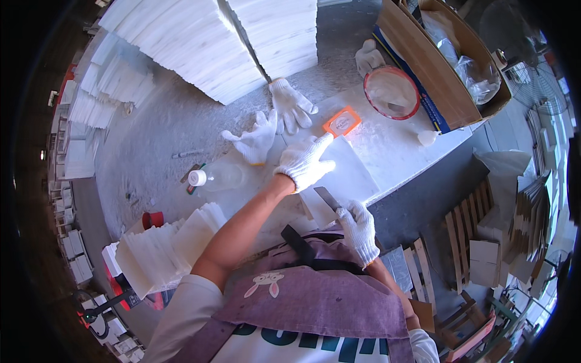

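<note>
My left hand (305, 163), in a white knit glove, lies over a flat white sheet (354, 169) with its fingers stretched out and its thumb apart. Its fingertips reach the near edge of a small orange-framed piece (342, 122) with a pale centre. Closer to my body, my right hand (358, 233), also gloved, is closed on a flat grey metal blade (327, 198) that points up and left toward the sheet. Two spare white gloves, one (290, 106) beside the other (254, 139), lie on the worktable (163, 130) beyond my left hand.
A clear bottle (224, 175) with a white cap lies left of my hand. Tall stacks of white sheets (200, 48) stand at the back, and another stack (172, 245) near left. A red-rimmed round container (392, 92) and a cardboard box (430, 63) with plastic bags are far right.
</note>
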Demonstrator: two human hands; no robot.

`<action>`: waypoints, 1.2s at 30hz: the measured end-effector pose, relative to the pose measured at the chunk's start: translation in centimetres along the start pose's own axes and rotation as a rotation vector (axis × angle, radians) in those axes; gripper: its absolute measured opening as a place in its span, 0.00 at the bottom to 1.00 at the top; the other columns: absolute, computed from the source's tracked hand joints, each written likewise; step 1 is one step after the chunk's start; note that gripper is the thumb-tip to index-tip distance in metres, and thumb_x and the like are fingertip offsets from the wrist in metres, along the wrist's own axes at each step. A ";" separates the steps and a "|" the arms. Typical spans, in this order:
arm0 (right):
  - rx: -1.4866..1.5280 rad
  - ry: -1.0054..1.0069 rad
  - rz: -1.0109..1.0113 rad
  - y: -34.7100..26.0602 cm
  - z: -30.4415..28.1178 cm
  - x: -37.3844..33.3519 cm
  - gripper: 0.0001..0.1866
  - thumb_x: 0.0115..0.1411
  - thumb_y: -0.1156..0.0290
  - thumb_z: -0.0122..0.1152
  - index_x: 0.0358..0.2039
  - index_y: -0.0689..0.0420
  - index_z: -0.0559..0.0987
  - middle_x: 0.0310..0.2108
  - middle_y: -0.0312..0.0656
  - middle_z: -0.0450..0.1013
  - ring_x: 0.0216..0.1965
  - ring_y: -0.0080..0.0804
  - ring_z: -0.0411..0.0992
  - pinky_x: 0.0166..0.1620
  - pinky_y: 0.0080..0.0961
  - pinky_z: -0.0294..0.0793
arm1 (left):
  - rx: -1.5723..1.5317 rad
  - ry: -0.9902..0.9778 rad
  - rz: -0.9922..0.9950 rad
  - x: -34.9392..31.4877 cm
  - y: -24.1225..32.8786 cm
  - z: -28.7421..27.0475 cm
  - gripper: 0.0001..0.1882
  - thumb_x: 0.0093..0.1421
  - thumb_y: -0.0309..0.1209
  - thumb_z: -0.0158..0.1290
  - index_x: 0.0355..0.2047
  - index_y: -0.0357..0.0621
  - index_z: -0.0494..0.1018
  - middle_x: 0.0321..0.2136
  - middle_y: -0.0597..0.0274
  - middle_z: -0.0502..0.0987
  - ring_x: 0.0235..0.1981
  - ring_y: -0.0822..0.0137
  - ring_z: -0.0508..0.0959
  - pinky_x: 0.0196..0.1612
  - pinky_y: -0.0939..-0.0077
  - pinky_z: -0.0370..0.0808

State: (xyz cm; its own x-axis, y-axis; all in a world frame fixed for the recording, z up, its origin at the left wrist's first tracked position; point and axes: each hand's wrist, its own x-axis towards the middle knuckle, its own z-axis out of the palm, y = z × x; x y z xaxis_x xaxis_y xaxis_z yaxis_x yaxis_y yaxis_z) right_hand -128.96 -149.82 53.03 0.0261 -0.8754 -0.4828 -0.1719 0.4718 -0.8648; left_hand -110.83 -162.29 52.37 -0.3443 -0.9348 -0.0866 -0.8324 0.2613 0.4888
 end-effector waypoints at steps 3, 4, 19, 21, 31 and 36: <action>-0.064 0.060 -0.106 -0.6 0.1 0.2 0.08 0.58 0.72 0.59 0.35 0.62 0.78 0.28 0.45 0.73 0.33 0.34 0.70 0.40 0.29 0.69 | 0.238 -0.040 0.211 1.9 1.9 -2.9 0.34 0.48 0.39 0.59 0.57 0.52 0.66 0.47 0.56 0.74 0.50 0.55 0.73 0.50 0.59 0.71; -0.091 0.070 -0.131 -0.7 0.1 0.1 0.07 0.58 0.72 0.59 0.35 0.62 0.78 0.28 0.46 0.72 0.33 0.35 0.70 0.40 0.30 0.69 | 0.271 -0.038 0.353 2.8 2.1 -3.1 0.34 0.48 0.39 0.59 0.57 0.53 0.66 0.48 0.56 0.73 0.50 0.56 0.72 0.51 0.59 0.70; 0.303 -0.035 -0.265 -1.1 -4.9 1.0 0.12 0.62 0.70 0.57 0.44 0.62 0.76 0.47 0.40 0.73 0.44 0.26 0.71 0.51 0.25 0.70 | -0.313 -0.849 0.229 10.7 4.7 -9.6 0.18 0.47 0.31 0.63 0.39 0.38 0.78 0.34 0.61 0.81 0.34 0.71 0.77 0.40 0.75 0.74; 0.670 0.050 -0.241 -3.4 -7.4 1.6 0.17 0.64 0.62 0.58 0.46 0.62 0.74 0.49 0.42 0.72 0.49 0.30 0.72 0.53 0.30 0.71 | -0.597 -0.580 0.004 9.4 3.5 -11.6 0.17 0.49 0.31 0.62 0.38 0.35 0.78 0.32 0.61 0.80 0.34 0.73 0.77 0.39 0.76 0.74; 0.682 -0.121 -0.284 -4.0 -5.5 6.0 0.18 0.59 0.63 0.63 0.44 0.62 0.77 0.50 0.41 0.71 0.50 0.29 0.69 0.54 0.27 0.67 | -1.706 0.438 -0.605 2.3 1.3 0.4 0.12 0.63 0.28 0.52 0.47 0.49 0.70 0.38 0.70 0.75 0.42 0.74 0.74 0.50 0.73 0.72; 0.653 0.009 -0.145 -5.9 -4.5 8.0 0.07 0.62 0.73 0.59 0.38 0.62 0.80 0.37 0.34 0.75 0.39 0.19 0.69 0.45 0.18 0.68 | -1.866 0.301 -0.447 -0.1 6.9 -0.9 0.18 0.62 0.23 0.52 0.52 0.43 0.68 0.41 0.65 0.75 0.43 0.71 0.75 0.49 0.73 0.73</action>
State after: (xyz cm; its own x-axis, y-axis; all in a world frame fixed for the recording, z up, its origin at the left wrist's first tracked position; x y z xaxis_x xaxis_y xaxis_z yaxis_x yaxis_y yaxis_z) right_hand -132.19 -160.06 54.86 -0.0043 -0.9344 -0.3561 0.4641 0.3136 -0.8284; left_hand -116.13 -160.63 56.46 -0.0287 -0.9080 -0.4180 0.6811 -0.3239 0.6566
